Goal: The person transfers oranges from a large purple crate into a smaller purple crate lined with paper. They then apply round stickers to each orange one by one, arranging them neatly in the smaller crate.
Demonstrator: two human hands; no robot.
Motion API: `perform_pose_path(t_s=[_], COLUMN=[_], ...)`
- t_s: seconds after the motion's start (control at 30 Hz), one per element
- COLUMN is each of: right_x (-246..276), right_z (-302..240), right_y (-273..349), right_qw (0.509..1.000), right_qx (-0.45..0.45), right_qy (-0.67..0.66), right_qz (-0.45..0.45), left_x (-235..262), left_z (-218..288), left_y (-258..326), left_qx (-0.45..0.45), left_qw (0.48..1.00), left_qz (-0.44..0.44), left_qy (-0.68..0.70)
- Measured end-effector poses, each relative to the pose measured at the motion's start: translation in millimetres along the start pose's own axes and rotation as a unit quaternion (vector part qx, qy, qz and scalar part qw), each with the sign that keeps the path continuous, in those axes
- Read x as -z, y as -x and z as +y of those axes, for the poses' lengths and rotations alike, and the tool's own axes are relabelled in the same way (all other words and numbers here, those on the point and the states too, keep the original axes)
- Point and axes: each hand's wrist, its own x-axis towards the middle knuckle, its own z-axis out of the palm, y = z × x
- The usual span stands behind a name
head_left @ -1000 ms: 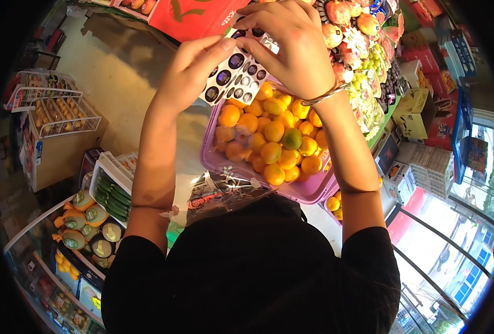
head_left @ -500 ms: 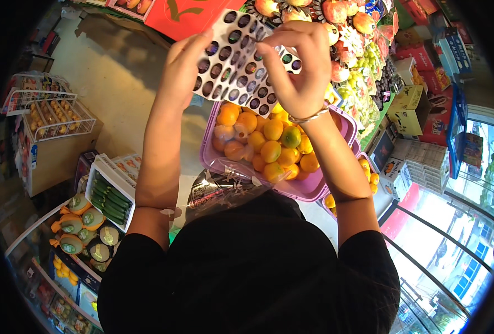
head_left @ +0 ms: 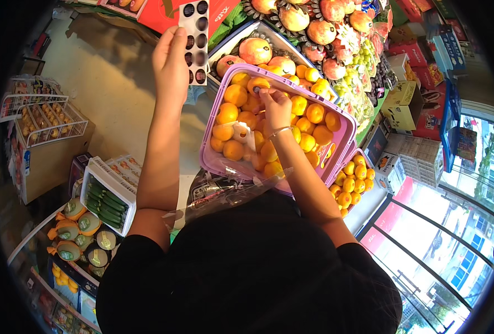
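Note:
My left hand (head_left: 170, 64) is closed on a white sheet of round dark stickers (head_left: 201, 25), held up at the left of a purple plastic crate (head_left: 219, 166). The sheet is seen narrow, its stickers in rows. Inside the crate lie many oranges (head_left: 233, 150). My right hand (head_left: 276, 111) reaches into it, finger and thumb pinched at a small dark round sticker (head_left: 257, 89) against an orange (head_left: 257, 82) near the far left corner. A bracelet circles the right wrist.
A clear plastic bag (head_left: 219, 195) hangs over the crate's near edge. Beyond stands a box of pomegranates (head_left: 255, 51), with wrapped grapes to the right. Another crate of oranges (head_left: 355, 181) sits at right. Cucumbers (head_left: 105, 203) and netted melons (head_left: 68, 229) lie at lower left.
My right hand has come down from the sticker sheet to an orange in the crate. My left hand has shifted slightly left with the sheet, which now appears narrower.

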Motion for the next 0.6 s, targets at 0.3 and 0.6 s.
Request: perform_pose_path(t_s=[0.3,0.6], right_x=[-8,-12], right_z=[-3,12], right_y=[-33,-47], right_qw=[0.998,0.985], right_qx=[-0.014,0.025], right_qy=[0.027,0.104], right_qz=[0.062,0.138], left_x=[-1,-6], left_z=[-12,-13], left_y=[-1,-4], left_qx=[0.016,0.040], left_qw=[1.000,0.999], left_qz=[0.010,-0.032], left_qy=[0.015,-0.015])
